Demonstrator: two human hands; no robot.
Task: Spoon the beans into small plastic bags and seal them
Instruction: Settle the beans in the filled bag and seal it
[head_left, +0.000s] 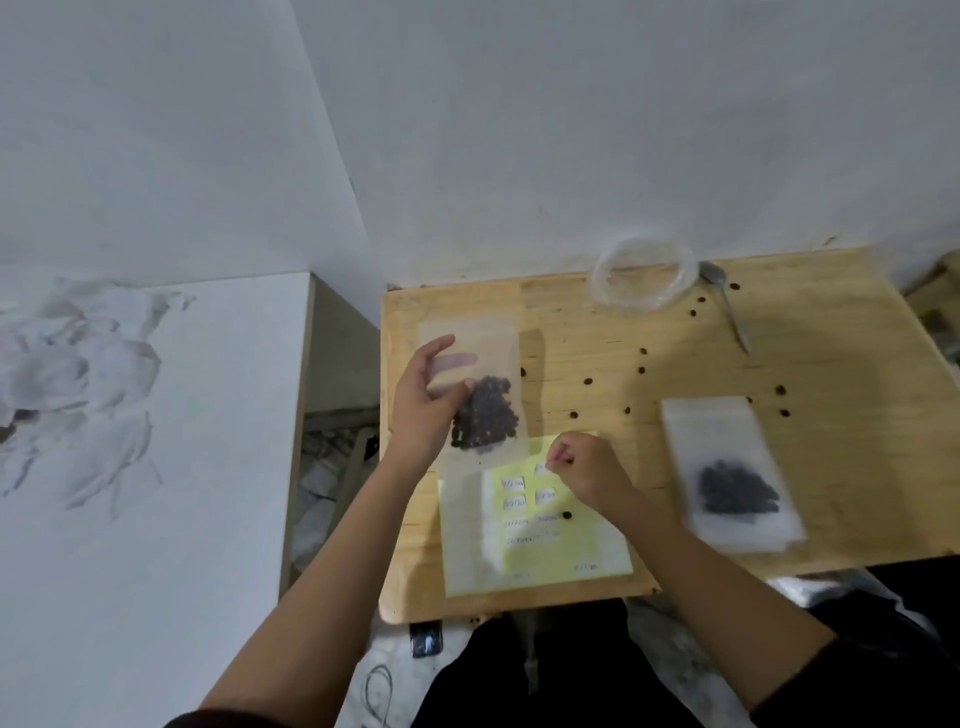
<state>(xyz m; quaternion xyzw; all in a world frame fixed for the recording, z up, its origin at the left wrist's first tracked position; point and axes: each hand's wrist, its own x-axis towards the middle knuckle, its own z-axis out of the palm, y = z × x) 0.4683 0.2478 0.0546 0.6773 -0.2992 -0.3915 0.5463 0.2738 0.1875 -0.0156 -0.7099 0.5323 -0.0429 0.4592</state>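
Held bag: the small plastic bag (483, 338) is lifted off the wooden surface (831, 338) at about 9 o'clock. It stands upright, so its beans (485, 421) have settled in a dark heap at the bottom and the clear upper part is free, likely for labelling or sealing.
Left hand: the left hand (423, 405) clamps the bag's left edge, thumb on the front just above the beans, fingers showing through the film from behind.
Right hand: the right hand (584, 470) is curled tight, thumb and forefinger together on what looks like a small white label (543, 467). I cannot tell if the label is peeled free.
Label sheet: the yellow sheet (597, 545) lies at 6 o'clock, nearest the person, just below the held bag, which keeps the stickers close to both hands.
Filled bag: a second bag (727, 431) of beans lies flat at 4 o'clock, set well apart.
Spoon: the spoon (727, 306) rests untouched at 1 o'clock, just beside a clear container (613, 291) at 12 o'clock.
Stray beans: loose beans (642, 352) dot the middle of the surface.
Stage: judged as filling done, closing steps in hand.
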